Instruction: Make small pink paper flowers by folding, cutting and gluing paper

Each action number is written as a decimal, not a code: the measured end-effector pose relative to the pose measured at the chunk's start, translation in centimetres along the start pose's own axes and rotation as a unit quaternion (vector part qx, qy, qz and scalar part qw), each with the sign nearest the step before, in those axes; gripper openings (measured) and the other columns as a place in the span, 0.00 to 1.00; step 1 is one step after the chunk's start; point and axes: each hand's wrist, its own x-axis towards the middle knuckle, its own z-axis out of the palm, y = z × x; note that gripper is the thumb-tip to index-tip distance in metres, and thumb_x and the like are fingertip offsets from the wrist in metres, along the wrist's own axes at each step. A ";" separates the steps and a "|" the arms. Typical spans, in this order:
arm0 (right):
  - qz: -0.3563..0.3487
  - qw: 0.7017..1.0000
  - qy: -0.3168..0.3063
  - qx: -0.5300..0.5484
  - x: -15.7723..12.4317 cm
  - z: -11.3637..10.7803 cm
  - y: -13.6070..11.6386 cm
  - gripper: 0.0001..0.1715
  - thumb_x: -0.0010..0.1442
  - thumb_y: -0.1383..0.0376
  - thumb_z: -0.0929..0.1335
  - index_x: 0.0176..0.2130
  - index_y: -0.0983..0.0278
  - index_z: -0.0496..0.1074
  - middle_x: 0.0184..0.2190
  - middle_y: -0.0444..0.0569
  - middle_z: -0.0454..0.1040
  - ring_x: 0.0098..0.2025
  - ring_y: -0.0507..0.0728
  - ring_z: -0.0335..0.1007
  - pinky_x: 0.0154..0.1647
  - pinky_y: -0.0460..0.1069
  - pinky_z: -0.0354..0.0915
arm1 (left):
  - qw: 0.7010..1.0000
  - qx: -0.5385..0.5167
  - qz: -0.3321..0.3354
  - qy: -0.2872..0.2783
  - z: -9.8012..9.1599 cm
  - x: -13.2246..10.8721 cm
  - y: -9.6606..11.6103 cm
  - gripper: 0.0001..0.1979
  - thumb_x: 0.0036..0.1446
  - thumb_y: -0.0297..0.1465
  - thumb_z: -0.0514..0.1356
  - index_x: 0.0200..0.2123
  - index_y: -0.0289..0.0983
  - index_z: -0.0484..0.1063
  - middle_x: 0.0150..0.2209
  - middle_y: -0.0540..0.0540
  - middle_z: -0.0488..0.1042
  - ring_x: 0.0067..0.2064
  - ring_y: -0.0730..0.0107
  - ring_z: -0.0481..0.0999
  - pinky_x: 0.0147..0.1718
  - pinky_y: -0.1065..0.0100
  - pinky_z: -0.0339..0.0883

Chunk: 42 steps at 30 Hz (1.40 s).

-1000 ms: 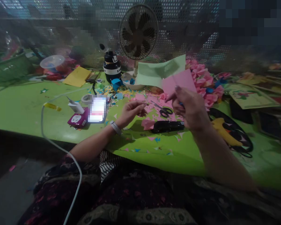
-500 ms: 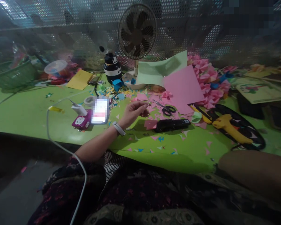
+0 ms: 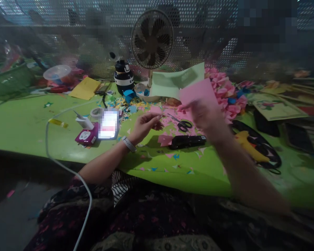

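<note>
My left hand (image 3: 148, 125), with a white band at the wrist, hovers over the table with thumb and fingers pinched together. Whatever lies in that pinch is too small to make out. Just right of its fingertips lie black-handled scissors (image 3: 185, 126) on pink paper scraps. My right hand (image 3: 202, 116) is smeared by motion above the scraps, in front of a pink paper sheet (image 3: 197, 90); its fingers cannot be read clearly. Nearer to me rests a long black stapler-like tool (image 3: 189, 141), with a folded pink piece (image 3: 164, 140) at its left end.
A yellow glue gun (image 3: 256, 148) lies on a black tray at right. Pink paper flowers (image 3: 225, 90) are heaped behind. A fan (image 3: 152, 39), black bottle (image 3: 124, 78) and light green sheet (image 3: 176, 83) stand at back. Left are a lit phone (image 3: 108, 124), purple adapter (image 3: 87, 135) and cable (image 3: 88, 191).
My right arm has swung in from the lower right, bringing the hand over the pink scraps and scissors. My left hand keeps its pinch in nearly the same place. The view shifted slightly.
</note>
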 end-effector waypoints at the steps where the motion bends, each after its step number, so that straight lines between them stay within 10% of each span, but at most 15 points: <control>1: 0.014 1.000 -0.009 -0.013 0.0 0.4 0.1 0.33 0.68 0.41 0.58 0.42 0.65 0.74 0.38 0.55 0.77 0.34 0.56 0.70 0.35 0.51 0.66 | 1.000 -0.003 -0.003 0.003 0.0 0.0 0.0 0.12 0.57 0.39 0.67 0.37 0.35 0.77 0.25 0.49 0.78 0.25 0.77 0.76 0.27 0.72 0.69; 7: -0.017 0.993 -0.053 -0.108 -0.1 2.4 0.6 0.38 0.67 0.38 0.54 0.30 0.63 0.72 0.24 0.48 0.72 0.27 0.55 0.65 0.30 0.50 0.55 | 1.000 -0.006 -0.011 0.014 -0.2 0.1 0.0 0.13 0.55 0.39 0.68 0.37 0.35 0.78 0.24 0.49 0.78 0.24 0.77 0.75 0.26 0.71 0.69; 42: -0.022 0.993 -0.107 -0.050 0.4 3.0 2.8 0.32 0.67 0.46 0.58 0.27 0.63 0.75 0.30 0.53 0.79 0.33 0.57 0.73 0.37 0.52 0.63 | 1.000 0.019 -0.016 -0.015 -0.1 -0.2 -0.5 0.17 0.50 0.44 0.71 0.32 0.35 0.79 0.27 0.46 0.80 0.24 0.75 0.77 0.27 0.70 0.73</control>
